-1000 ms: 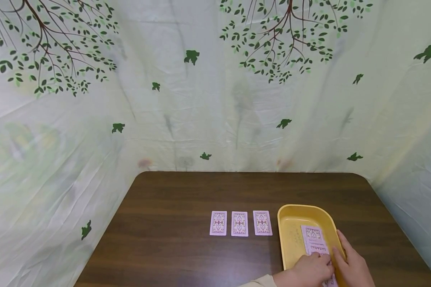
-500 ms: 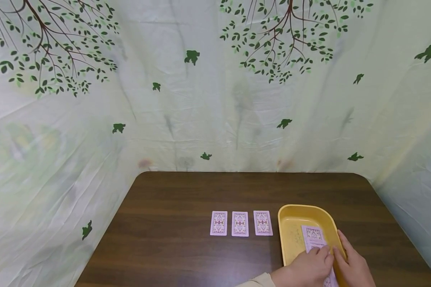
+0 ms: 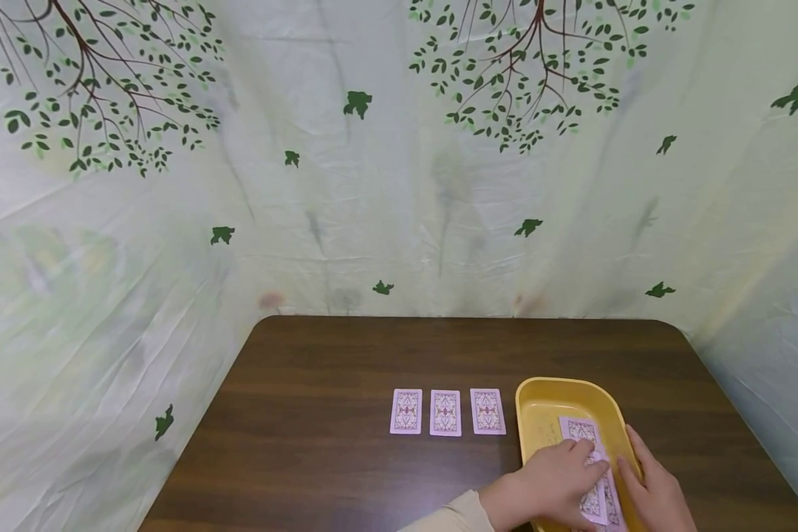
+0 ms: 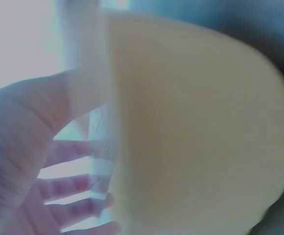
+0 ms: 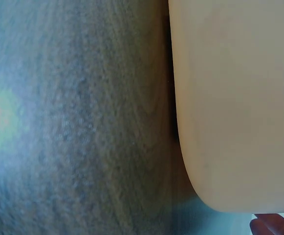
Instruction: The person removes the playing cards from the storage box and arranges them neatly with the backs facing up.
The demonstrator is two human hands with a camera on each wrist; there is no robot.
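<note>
The left hand (image 3: 553,479) reaches into a yellow tray (image 3: 535,425), holding a playing card (image 3: 595,504) with a patterned purple back between thumb and fingers. Under and beyond that card, more playing cards (image 3: 580,428) lie overlapped in a column on the tray floor, partly hidden by the hand. In the left wrist view, the card (image 4: 101,161) shows edge-on between thumb and fingers, beside the blurred tray wall (image 4: 205,122). The right hand (image 3: 660,493) grips the tray's right rim, thumb on the inner side. Only its fingertips (image 5: 271,226) appear in the right wrist view, below the tray wall (image 5: 239,98).
Left of the tray, three face-down playing cards, a left one (image 3: 406,411), a middle one (image 3: 445,413) and a right one (image 3: 488,411), lie in a row on the dark wooden table (image 3: 319,458). A leaf-printed cloth (image 3: 399,185) hangs behind.
The left hand has drawn back slightly leftward from the stacked cards and opened out, now with a card lifted in its fingers. The right hand stays on the rim; the row is unchanged.
</note>
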